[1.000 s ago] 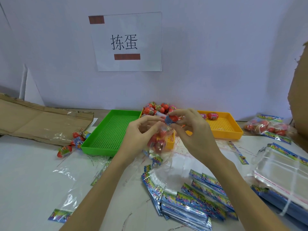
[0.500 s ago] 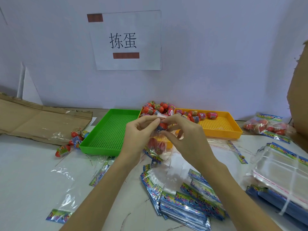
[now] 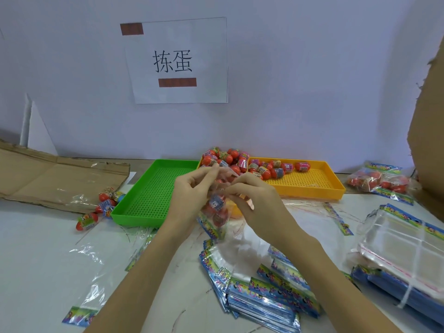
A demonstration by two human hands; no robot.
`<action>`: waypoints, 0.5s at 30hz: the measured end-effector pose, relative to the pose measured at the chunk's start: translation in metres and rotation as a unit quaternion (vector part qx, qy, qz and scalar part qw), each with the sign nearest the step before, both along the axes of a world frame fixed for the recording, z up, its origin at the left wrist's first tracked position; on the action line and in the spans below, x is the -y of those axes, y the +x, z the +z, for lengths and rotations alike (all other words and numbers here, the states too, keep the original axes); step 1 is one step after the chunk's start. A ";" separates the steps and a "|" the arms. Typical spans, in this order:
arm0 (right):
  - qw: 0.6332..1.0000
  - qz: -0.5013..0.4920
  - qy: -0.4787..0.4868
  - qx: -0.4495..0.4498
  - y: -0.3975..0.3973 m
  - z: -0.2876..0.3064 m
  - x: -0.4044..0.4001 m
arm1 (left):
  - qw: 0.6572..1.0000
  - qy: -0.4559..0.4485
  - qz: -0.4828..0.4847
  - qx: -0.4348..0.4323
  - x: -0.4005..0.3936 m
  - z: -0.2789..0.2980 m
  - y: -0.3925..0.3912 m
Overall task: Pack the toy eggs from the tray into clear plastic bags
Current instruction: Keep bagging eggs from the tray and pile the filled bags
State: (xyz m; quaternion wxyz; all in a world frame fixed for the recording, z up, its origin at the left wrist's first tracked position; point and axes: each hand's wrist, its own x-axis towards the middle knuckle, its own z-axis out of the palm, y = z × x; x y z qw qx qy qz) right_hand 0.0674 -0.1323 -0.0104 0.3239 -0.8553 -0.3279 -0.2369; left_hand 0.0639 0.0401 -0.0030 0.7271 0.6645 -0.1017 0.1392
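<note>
On the worktop (image 3: 36, 248) stand two trays side by side: a green tray (image 3: 153, 188) holding nothing visible, and a yellow tray (image 3: 312, 186) with a heap of red toy eggs (image 3: 242, 162) at its left end; roughly twenty, though the pile hides some. Four more loose eggs (image 3: 105, 205) lie just left of the green tray, near a flattened sheet of cardboard (image 3: 48, 179). Two filled bags (image 3: 382, 181) rest right of the yellow tray.

Both hands are raised together over the gap between the trays. The left hand (image 3: 189, 200) pinches the top edge of a clear bag (image 3: 217, 207) with thumb and forefinger, its other fingers loosely curled. The right hand (image 3: 254, 203) pinches the same bag's mouth from the other side, palm down, fingertips meeting the left hand's. The bag hangs below them with perhaps three or four eggs inside; the plastic blurs the count.

Nearer the person, a fanned stack of empty bags (image 3: 262, 299) with blue printed headers lies on the worktop, and a second bundle (image 3: 403, 258) sits at the right. One flat bag (image 3: 91, 284) lies at the left front. A white sign (image 3: 177, 61) with two characters is taped to the wall, and a second piece of cardboard (image 3: 430, 121) rises at the right edge.
</note>
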 end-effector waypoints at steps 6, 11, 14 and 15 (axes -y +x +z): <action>0.997 -0.015 0.073 0.021 0.002 0.007 0.010 | 0.987 0.152 -0.056 -0.004 -0.012 0.003 0.000; 0.990 0.005 0.140 0.028 0.002 0.012 0.010 | 0.980 0.154 -0.105 -0.066 -0.016 -0.003 0.001; 0.980 -0.040 0.187 0.055 0.001 0.012 0.005 | 0.992 0.082 -0.056 -0.071 -0.019 -0.001 0.004; 0.977 -0.059 0.195 0.067 0.002 0.011 0.004 | 0.995 0.050 -0.031 -0.076 -0.020 -0.001 0.006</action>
